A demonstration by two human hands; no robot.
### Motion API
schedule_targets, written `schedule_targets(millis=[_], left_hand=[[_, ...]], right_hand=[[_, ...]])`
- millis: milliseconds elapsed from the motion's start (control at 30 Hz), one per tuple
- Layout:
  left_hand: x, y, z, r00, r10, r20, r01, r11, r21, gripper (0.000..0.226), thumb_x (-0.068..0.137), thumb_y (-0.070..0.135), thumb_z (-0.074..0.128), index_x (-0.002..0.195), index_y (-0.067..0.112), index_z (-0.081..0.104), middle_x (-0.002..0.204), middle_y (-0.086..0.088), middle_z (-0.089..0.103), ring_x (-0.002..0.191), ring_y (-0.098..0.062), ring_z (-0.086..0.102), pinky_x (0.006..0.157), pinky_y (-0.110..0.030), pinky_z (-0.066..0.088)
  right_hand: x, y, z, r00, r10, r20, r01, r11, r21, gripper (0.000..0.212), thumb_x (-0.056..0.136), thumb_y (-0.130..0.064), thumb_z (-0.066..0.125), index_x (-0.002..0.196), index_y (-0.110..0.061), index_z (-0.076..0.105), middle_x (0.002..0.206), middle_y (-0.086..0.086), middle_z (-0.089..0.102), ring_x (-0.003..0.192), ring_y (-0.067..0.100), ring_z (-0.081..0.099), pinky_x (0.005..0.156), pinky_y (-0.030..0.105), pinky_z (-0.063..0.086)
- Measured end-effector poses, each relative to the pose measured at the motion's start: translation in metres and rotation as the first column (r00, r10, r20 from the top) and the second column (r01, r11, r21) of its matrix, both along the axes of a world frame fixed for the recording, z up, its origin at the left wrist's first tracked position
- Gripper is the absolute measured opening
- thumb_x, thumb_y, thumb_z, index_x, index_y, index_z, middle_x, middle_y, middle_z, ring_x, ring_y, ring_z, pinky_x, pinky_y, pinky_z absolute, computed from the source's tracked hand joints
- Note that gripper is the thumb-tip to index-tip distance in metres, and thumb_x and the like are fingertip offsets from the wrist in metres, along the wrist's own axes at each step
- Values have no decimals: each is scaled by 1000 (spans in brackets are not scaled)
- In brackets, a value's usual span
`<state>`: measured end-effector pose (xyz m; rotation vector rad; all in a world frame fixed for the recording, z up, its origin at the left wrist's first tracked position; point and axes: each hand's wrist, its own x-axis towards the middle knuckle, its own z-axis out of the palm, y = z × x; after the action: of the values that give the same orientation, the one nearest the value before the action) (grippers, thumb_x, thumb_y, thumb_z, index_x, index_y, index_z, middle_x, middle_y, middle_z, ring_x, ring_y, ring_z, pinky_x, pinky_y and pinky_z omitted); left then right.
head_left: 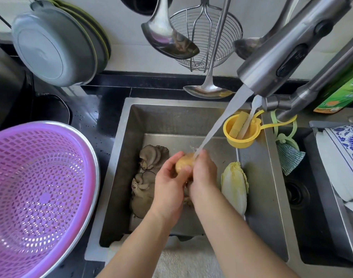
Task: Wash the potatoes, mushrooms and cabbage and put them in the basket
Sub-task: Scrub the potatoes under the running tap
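A yellow-brown potato (184,162) is held over the steel sink (257,197) under the running water stream (221,121). My left hand (169,181) grips it from the left and my right hand (203,173) curls round it from the right. Grey oyster mushrooms (146,177) lie on the sink floor left of my hands. A pale napa cabbage (234,185) lies on the sink floor to the right. The purple plastic basket (37,195) stands on the counter at the left with nothing in it.
The steel faucet head (287,47) hangs over the sink from the upper right. A yellow cup (241,129) hangs on the sink's back right rim. Ladles and a wire strainer (203,37) hang above. Blue-patterned dishes (344,157) sit in the right basin.
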<state>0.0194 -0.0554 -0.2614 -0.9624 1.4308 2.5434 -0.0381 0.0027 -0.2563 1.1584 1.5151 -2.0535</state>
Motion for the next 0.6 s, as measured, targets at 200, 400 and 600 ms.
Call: schedule_targets(millis=[200,400,600], left_hand=[[-9,-4,2,997,-67,-24,63,989,-138,41,98,0,66,133,20,63,121,-2,75,117,-20,71,104,-36,57],[-15,5,1,998,57,15,-56,996,-63,15,96,10,71,110,12,66,109,-16,76,100,-25,72,94,-44,58],[-36,-3,0,981,188,45,-156,908,-389,13,105,20,57,103,21,70,84,1,75,82,-19,70,80,-36,61]], right_hand=[[-2,9,-1,1000,-6,-18,3,984,-177,39,107,-39,48,98,-12,75,106,15,76,101,35,71,93,52,59],[18,23,0,933,220,-284,-236,971,-23,33,109,-22,45,105,-20,78,105,-7,78,104,13,71,82,26,56],[34,28,-14,971,219,-96,-238,920,-313,37,109,-35,41,133,-23,66,132,7,70,124,22,65,112,44,47]])
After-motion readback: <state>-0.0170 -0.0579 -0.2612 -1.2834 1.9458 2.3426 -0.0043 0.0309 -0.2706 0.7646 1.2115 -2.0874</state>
